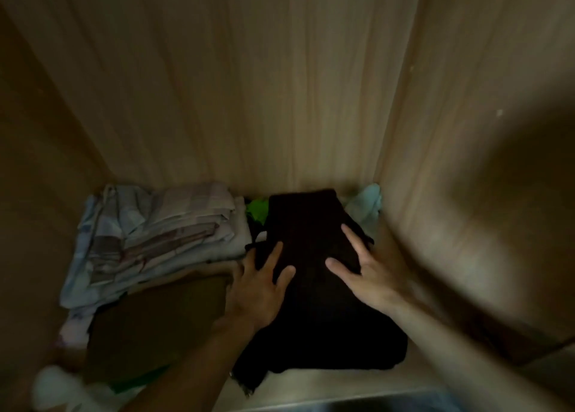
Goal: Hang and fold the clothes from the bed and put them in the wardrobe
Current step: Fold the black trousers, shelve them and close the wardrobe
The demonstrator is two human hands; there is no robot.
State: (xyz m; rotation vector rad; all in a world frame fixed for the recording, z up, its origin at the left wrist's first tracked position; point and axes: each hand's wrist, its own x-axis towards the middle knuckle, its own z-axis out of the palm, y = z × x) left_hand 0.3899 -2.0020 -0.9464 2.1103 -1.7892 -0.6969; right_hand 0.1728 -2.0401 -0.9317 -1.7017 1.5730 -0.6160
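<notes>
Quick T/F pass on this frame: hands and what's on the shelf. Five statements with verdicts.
1. The left hand and right hand rest with straight fingers on the dark folded garment. True.
2. The right hand pinches a hanger. False: no hanger is in view, and the hand lies flat on the garment.
3. A stack of pale folded clothes sits left of the dark garment. True.
4. The green cloth lies on top of the dark garment. False: it peeks out behind the garment's rear left corner.
5. The dark garment lies on a bed. False: it lies inside the wooden wardrobe.
</notes>
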